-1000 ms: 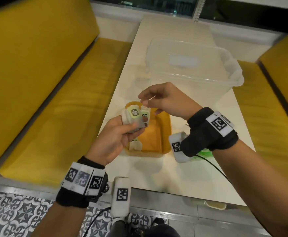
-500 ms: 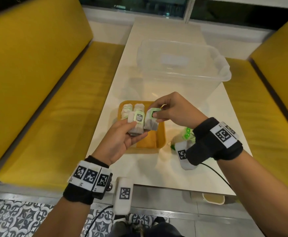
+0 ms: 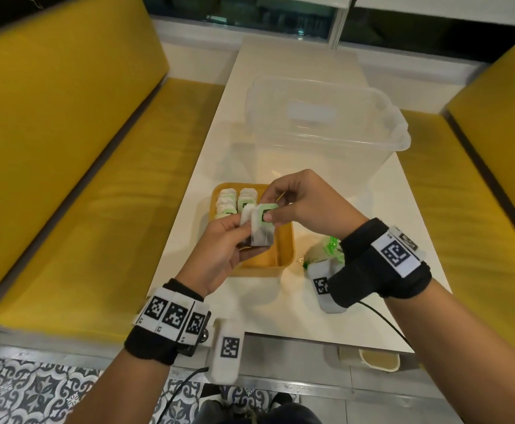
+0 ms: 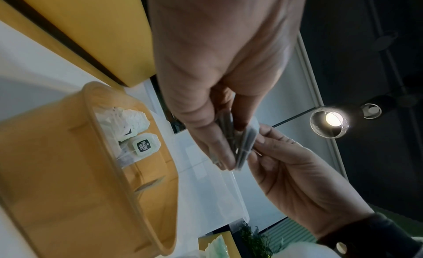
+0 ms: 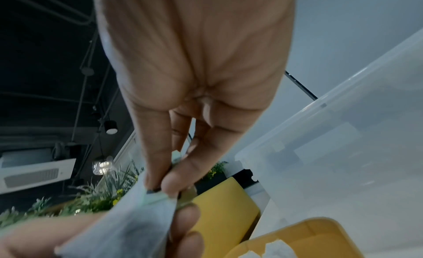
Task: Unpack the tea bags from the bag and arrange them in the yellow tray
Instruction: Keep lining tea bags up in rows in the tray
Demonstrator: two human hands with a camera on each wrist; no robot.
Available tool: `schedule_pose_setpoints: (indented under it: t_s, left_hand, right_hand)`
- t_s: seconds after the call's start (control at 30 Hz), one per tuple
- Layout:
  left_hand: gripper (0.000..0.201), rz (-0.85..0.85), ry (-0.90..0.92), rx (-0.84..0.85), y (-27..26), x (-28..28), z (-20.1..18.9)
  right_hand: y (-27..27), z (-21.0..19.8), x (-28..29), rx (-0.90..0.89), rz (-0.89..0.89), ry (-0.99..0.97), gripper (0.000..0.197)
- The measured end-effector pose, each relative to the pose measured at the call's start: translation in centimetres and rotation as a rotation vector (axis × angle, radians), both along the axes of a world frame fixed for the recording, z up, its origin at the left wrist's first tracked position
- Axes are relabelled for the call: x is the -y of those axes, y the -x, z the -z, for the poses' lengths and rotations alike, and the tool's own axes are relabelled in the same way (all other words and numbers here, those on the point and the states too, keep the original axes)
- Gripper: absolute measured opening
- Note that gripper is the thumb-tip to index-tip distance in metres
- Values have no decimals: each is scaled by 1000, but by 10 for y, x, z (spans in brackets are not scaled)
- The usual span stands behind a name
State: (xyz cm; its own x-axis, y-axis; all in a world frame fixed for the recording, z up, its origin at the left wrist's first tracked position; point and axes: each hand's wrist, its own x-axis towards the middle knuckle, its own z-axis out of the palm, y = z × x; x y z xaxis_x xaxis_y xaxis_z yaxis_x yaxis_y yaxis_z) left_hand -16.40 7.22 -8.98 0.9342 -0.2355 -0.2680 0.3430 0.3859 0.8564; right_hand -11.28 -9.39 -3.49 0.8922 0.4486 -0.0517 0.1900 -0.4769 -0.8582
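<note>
My left hand (image 3: 228,240) grips a small bunch of tea bags (image 3: 257,229) above the yellow tray (image 3: 285,255). My right hand (image 3: 293,206) pinches the green tag (image 3: 267,214) at the top of the front bag between thumb and forefinger. Several tea bags (image 3: 235,198) stand in rows at the tray's far left end. In the left wrist view the held tea bags (image 4: 242,144) sit between the fingers of both hands, with the tray (image 4: 68,171) below. The crumpled green and white bag (image 3: 323,252) lies right of the tray, partly hidden by my right wrist.
A large clear plastic tub (image 3: 320,130) stands on the white table (image 3: 280,307) behind the tray. Yellow benches (image 3: 66,179) run along both sides. A small cream cup (image 3: 378,361) sits under the table's near edge.
My right hand went from reaching over the tray to pinching the tag of the front tea bag in my left hand. Both hands have drawn slightly nearer over the tray.
</note>
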Motion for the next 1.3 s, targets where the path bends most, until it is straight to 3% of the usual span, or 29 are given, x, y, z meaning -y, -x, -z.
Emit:
schedule_pose_setpoints:
  t_s: [0.17, 0.4, 0.63, 0.77, 0.9, 1.07, 1.3]
  left_hand:
    - [27, 3, 49, -16, 1, -1, -2]
    - [37, 43, 233, -83, 0, -2, 2]
    - [25, 67, 135, -58, 4, -3, 5]
    - [24, 64, 58, -15, 6, -2, 7]
    - [23, 39, 37, -3, 6, 0, 8]
    - [27, -180, 84, -83, 2, -15, 14]
    - [23, -347, -69, 54, 16, -65, 5]
  right_hand:
    - [1, 6, -2, 44, -31, 52, 27]
    - [-2, 8, 4, 73, 28, 1, 17]
    - [2, 11, 13, 36, 41, -62, 10]
    - [5, 8, 13, 16, -15, -50, 16]
    - [4, 9, 11, 16, -12, 27, 19]
    - [-14, 3, 10, 103, 24, 200, 12]
    - [-63, 18, -26, 243, 1, 560, 11]
